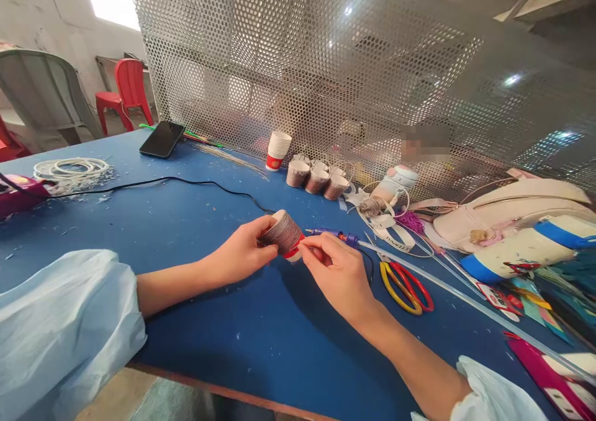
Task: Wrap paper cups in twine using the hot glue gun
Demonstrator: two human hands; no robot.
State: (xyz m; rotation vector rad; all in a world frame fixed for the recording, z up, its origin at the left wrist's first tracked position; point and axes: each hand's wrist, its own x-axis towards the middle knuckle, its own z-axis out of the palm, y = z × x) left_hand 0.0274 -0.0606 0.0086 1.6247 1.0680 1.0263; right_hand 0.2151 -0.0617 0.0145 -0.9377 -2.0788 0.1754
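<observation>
One cup (285,233) slants toward your right hand (339,271).
Left hand (249,250) clasps its side; right fingertips (307,251) pinch by its red band (293,249), on what, unclear.

Paper cup (293,251) w/ rough cord wrap (285,231), matt tabletop (200,334), glossy blk phone (162,140), perf. metal screen (279,42)

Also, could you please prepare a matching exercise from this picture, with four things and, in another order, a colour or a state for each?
Column one:
1. Left hand
2. Scissors
3. Phone
4. Bag

Column two:
A. Black, tilted
B. Cream
C. Holding a striped cup
D. Red and yellow handles

Right pairs: 1-C, 2-D, 3-A, 4-B.
</observation>
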